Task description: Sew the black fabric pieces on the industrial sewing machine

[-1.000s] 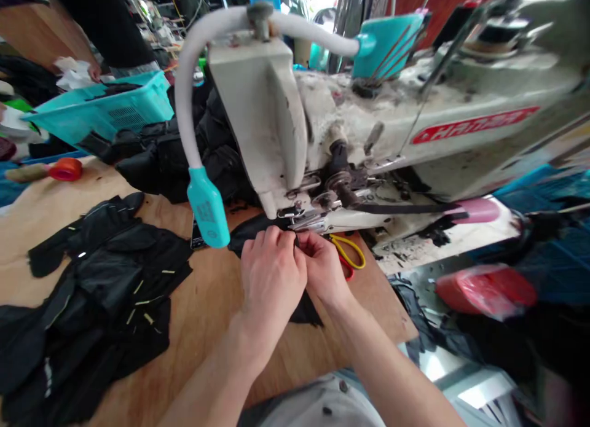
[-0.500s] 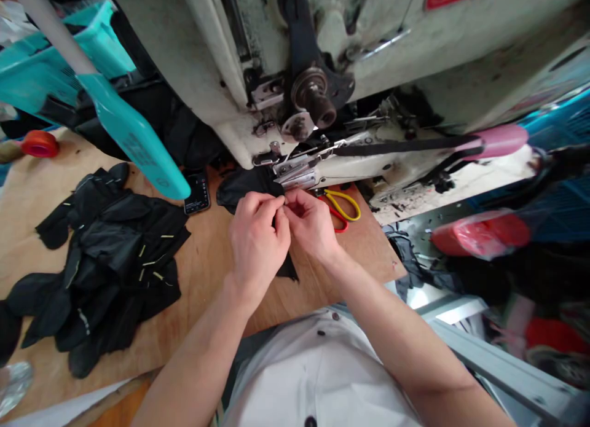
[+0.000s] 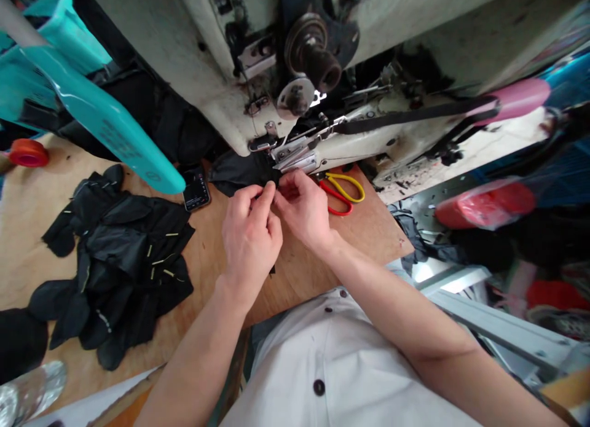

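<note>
A piece of black fabric [image 3: 242, 171] lies at the foot of a worn, cream sewing machine [image 3: 216, 107], its right end at the metal guide [image 3: 295, 156]. My left hand [image 3: 253, 224] grips the near edge of this fabric between thumb and fingers. Close beside it, my right hand [image 3: 302, 209] pinches the same edge just below the guide. The fingertips almost meet and cover the part they hold. Scissors with red and yellow handles [image 3: 343, 192] rest just right of my right hand.
Black cut pieces [image 3: 124, 249] with pale stitch marks are heaped on the wooden table [image 3: 207, 261]. A phone [image 3: 196, 192] lies near a turquoise handle-like bar [image 3: 110, 120] overhead. A clear glass [image 3: 34, 390] stands bottom left, a red tape roll [image 3: 28, 152] far left.
Both hands have moved slightly up and left toward the machine with the fabric edge. Less of the fabric's tail shows below my left hand. The whole view has shifted a little.
</note>
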The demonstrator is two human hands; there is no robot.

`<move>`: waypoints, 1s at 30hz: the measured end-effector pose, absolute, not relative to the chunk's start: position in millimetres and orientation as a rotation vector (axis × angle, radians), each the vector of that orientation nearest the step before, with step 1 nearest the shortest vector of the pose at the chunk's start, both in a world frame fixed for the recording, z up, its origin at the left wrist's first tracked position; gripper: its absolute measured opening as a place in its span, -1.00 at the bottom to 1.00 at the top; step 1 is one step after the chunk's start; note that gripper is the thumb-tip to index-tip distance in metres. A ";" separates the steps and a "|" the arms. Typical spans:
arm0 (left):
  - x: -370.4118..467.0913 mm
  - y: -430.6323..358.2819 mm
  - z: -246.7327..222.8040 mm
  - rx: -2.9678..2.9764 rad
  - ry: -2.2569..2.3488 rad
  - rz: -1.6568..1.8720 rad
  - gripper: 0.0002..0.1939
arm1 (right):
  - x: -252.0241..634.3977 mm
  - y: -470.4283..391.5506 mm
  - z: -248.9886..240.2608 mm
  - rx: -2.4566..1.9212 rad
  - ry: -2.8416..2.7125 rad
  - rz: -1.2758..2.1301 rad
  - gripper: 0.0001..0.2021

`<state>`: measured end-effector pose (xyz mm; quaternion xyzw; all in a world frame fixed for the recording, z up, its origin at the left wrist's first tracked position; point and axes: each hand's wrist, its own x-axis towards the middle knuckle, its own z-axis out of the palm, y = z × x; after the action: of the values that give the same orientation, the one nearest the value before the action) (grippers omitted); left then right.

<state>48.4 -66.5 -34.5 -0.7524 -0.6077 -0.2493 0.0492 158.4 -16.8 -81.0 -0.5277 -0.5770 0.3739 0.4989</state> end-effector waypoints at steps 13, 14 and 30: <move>58.7 -41.8 2.1 -2.367 -2.039 -0.374 -0.59 | 177.1 -1.5 -62.7 -1.257 -1.508 0.968 -0.95; 58.9 -40.3 5.5 -2.388 -2.055 -0.342 -0.59 | 178.8 2.3 -59.0 -1.258 -1.504 1.003 -0.95; 48.0 -50.5 14.2 -2.444 -2.058 -0.194 -0.53 | 156.2 -20.5 -88.7 -1.227 -1.421 0.910 -0.97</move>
<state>48.0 -50.5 14.2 -0.7633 -0.6425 -0.0607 -0.0297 156.2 -20.5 -88.7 -0.5082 -0.5884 0.3768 0.5036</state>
